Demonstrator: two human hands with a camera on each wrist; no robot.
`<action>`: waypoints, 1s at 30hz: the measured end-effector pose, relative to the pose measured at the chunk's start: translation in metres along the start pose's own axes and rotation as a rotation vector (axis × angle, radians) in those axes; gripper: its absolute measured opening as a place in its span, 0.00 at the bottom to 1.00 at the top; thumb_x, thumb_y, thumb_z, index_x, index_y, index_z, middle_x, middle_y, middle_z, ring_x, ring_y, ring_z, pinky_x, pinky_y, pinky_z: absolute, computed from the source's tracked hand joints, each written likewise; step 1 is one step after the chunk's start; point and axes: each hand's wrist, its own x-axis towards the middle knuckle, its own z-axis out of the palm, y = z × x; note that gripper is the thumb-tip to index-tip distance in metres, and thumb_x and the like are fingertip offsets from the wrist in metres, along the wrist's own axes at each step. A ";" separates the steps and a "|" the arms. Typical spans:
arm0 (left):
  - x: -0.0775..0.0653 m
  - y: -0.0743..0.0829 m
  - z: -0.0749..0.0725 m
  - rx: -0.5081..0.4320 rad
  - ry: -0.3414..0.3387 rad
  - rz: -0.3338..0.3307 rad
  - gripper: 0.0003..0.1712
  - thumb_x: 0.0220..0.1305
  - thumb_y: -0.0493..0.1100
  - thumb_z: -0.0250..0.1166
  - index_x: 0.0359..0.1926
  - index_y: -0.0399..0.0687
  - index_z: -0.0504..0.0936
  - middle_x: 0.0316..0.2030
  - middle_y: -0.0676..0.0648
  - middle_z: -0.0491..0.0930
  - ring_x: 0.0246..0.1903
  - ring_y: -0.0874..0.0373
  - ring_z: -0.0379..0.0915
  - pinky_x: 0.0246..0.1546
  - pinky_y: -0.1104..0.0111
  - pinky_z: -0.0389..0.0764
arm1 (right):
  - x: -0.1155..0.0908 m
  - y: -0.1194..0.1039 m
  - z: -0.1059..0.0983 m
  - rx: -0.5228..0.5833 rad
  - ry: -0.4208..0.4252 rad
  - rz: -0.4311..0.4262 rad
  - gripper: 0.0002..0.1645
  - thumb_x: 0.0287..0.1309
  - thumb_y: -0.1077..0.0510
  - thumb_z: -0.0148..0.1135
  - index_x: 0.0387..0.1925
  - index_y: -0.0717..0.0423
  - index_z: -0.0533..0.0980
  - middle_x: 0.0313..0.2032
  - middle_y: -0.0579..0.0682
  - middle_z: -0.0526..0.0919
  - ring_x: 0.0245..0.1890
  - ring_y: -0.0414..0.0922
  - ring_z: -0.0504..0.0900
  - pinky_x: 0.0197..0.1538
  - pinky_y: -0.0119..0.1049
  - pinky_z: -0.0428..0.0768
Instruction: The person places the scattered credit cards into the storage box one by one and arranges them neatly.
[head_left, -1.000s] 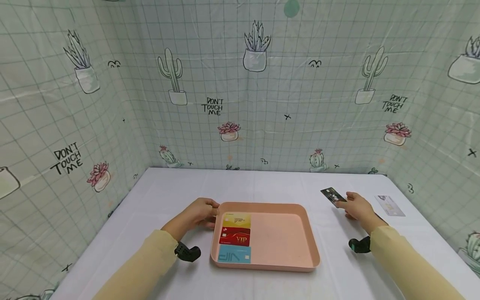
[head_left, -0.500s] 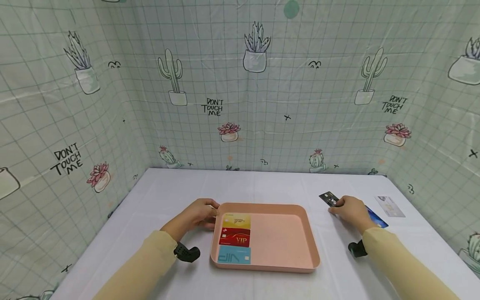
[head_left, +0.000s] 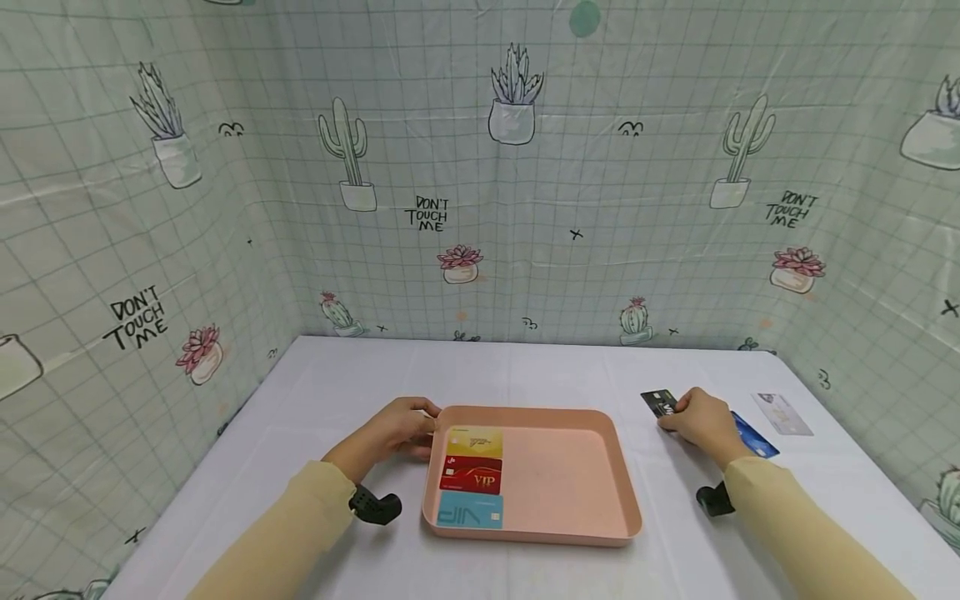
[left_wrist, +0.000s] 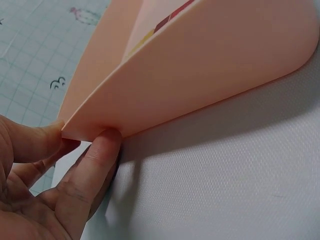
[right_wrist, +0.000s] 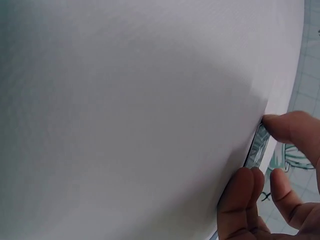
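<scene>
The left hand grips the far left corner of a pink tray; in the left wrist view its thumb lies on the rim and a fingertip against the outer wall. Inside the tray's left side lie a yellow card, a red VIP card and a light blue card, stacked in a column. To the right of the tray, the right hand pinches a black card by its edges, low at the table. The card's near part is hidden by the fingers.
A blue card lies partly hidden behind the right hand and wrist. Farther right is a pale card on the white table. Patterned cloth walls enclose the back and sides.
The right hand has shifted left along the black card, whose far end has come slightly nearer. The blue card has come into view beside the hand. The left hand and tray stay put.
</scene>
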 end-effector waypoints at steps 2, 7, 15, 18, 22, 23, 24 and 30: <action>-0.001 0.001 0.001 0.002 -0.001 0.000 0.11 0.71 0.36 0.62 0.52 0.41 0.82 0.45 0.40 0.84 0.34 0.55 0.81 0.28 0.71 0.86 | 0.000 0.002 0.000 -0.004 0.001 0.008 0.27 0.55 0.50 0.72 0.42 0.67 0.70 0.39 0.66 0.78 0.38 0.56 0.76 0.40 0.44 0.77; -0.001 0.002 0.001 0.010 -0.002 0.000 0.12 0.70 0.36 0.61 0.52 0.42 0.82 0.44 0.41 0.84 0.34 0.54 0.80 0.26 0.71 0.84 | 0.002 0.002 -0.001 -0.025 -0.012 0.020 0.41 0.54 0.48 0.70 0.55 0.76 0.67 0.50 0.77 0.75 0.45 0.63 0.76 0.50 0.55 0.79; -0.003 0.002 0.002 0.011 0.002 -0.001 0.12 0.70 0.36 0.61 0.52 0.41 0.82 0.44 0.41 0.84 0.34 0.54 0.80 0.26 0.72 0.83 | 0.003 0.004 0.004 -0.094 -0.019 -0.044 0.47 0.51 0.45 0.71 0.59 0.80 0.70 0.49 0.74 0.80 0.43 0.60 0.78 0.49 0.54 0.80; -0.003 0.001 0.002 0.006 0.000 -0.004 0.12 0.70 0.36 0.61 0.52 0.41 0.82 0.44 0.41 0.84 0.35 0.54 0.80 0.26 0.72 0.83 | 0.002 0.002 0.006 -0.090 0.002 -0.052 0.47 0.50 0.46 0.72 0.60 0.80 0.70 0.50 0.75 0.79 0.44 0.60 0.78 0.50 0.55 0.80; -0.003 0.002 0.002 0.000 0.002 -0.010 0.12 0.70 0.36 0.61 0.52 0.42 0.82 0.43 0.41 0.84 0.34 0.54 0.79 0.25 0.72 0.83 | 0.002 -0.002 0.006 -0.087 0.018 -0.056 0.48 0.50 0.47 0.72 0.61 0.80 0.69 0.51 0.76 0.77 0.46 0.62 0.76 0.51 0.57 0.79; -0.002 0.002 0.002 0.000 0.002 -0.011 0.11 0.71 0.36 0.62 0.52 0.42 0.82 0.43 0.41 0.84 0.34 0.54 0.79 0.25 0.72 0.83 | 0.001 -0.003 0.006 -0.085 0.017 -0.060 0.48 0.50 0.47 0.72 0.61 0.79 0.69 0.51 0.76 0.77 0.46 0.62 0.76 0.50 0.56 0.79; -0.002 0.002 0.002 -0.001 0.003 -0.012 0.11 0.71 0.36 0.62 0.52 0.42 0.82 0.44 0.41 0.84 0.34 0.54 0.79 0.25 0.72 0.83 | 0.001 -0.004 0.006 -0.081 0.015 -0.064 0.48 0.50 0.47 0.72 0.61 0.79 0.69 0.51 0.76 0.76 0.46 0.62 0.76 0.50 0.56 0.79; -0.002 0.001 0.001 -0.001 -0.004 -0.004 0.12 0.70 0.35 0.61 0.52 0.41 0.81 0.44 0.41 0.84 0.34 0.54 0.79 0.25 0.72 0.83 | 0.000 -0.008 0.005 -0.058 0.028 -0.130 0.47 0.48 0.48 0.73 0.60 0.79 0.71 0.49 0.75 0.78 0.45 0.61 0.76 0.48 0.54 0.79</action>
